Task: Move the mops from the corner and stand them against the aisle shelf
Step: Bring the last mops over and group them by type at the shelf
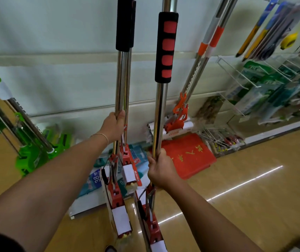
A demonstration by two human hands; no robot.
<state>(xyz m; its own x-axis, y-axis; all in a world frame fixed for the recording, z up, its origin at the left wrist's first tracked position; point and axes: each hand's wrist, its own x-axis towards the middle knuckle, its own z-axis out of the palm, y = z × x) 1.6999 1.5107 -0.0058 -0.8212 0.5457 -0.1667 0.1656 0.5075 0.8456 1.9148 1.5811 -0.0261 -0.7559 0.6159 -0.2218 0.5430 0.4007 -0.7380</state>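
Here, at the centre of the frame, the left hand (113,124) curls its grip round a pair of steel mop poles (121,84) held together, both with black foam sleeves up top. Lower and to the right, the right hand (161,170) wraps its fingers round the pole of a third mop (161,99), whose foam sleeve is black with red patches. All three stand almost upright, their red squeeze heads (116,197) in white card wrappers down near the tan floor (245,179) at bottom centre. Right of centre, two orange-handled mops (196,70) lean against the pale wall panel (54,33). At the left edge, green mops (31,142) lean too. A red mat (189,155) lies below the orange ones, and wire shelf racks (254,77) with packaged goods fill the right side.
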